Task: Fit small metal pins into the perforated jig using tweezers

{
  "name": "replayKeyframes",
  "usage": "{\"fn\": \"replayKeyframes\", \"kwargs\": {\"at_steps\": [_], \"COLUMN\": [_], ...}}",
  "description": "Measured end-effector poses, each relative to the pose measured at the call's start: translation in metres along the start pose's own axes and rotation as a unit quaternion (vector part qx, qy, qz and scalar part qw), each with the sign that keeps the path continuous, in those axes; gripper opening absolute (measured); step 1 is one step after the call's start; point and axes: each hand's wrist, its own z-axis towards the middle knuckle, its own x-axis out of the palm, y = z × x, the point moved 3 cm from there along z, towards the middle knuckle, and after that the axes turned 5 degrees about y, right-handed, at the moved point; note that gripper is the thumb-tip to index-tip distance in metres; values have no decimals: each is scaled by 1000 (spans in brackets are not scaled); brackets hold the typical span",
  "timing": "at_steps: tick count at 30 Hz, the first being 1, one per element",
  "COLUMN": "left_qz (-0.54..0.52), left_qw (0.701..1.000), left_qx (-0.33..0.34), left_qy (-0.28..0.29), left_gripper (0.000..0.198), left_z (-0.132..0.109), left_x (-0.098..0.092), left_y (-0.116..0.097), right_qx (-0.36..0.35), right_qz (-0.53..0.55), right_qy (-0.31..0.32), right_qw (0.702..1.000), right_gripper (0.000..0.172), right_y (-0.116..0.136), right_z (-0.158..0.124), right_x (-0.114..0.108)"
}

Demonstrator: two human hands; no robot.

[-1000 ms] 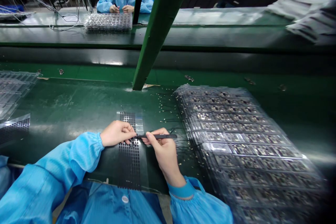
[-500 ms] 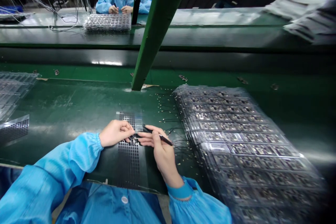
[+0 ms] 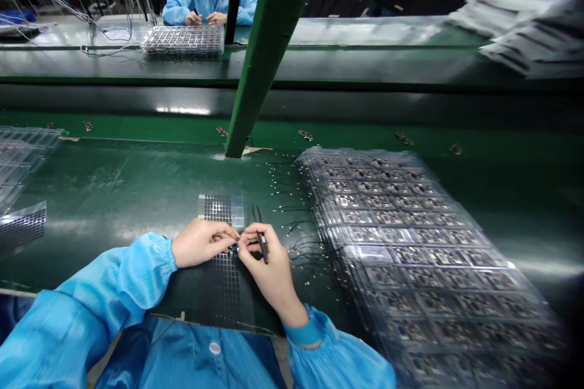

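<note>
Small component (image 3: 234,248), too tiny to identify, sits pinched between the fingertips of the left hand (image 3: 203,242) and right hand (image 3: 267,264); black tweezers (image 3: 261,237) are tucked in the right. Beneath the pinch lies a gridded sheet (image 3: 223,279); right of it, stacked clear trays (image 3: 410,243).

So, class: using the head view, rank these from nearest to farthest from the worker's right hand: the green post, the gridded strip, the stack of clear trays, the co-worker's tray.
From the right hand:
1. Gridded strip, directly under the hand, to its left.
2. Stack of clear trays, to the right.
3. Green post, beyond, mid-table.
4. Co-worker's tray, far bench, upper left.
</note>
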Motion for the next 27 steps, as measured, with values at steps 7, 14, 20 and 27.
{"fn": "replayKeyframes", "kwargs": {"at_steps": [7, 14, 20, 27], "left_qz": [-83, -71, -69, -61], "left_qw": [996, 997, 997, 998], "left_qx": [-26, -17, -16, -4], "left_qy": [8, 5, 7, 5], "left_gripper": [18, 17, 16, 18], "left_z": [2, 2, 3, 3], "left_x": [-4, -2, -2, 3], "left_y": [1, 2, 3, 4], "right_qx": [50, 33, 27, 3], "right_qz": [99, 69, 46, 1], "right_qy": [44, 46, 42, 33], "right_qw": [993, 996, 998, 999], "right_gripper": [17, 18, 20, 17], "right_y": [-8, -6, -7, -5], "right_z": [5, 5, 6, 3], "right_x": [-2, -1, 0, 1]}}
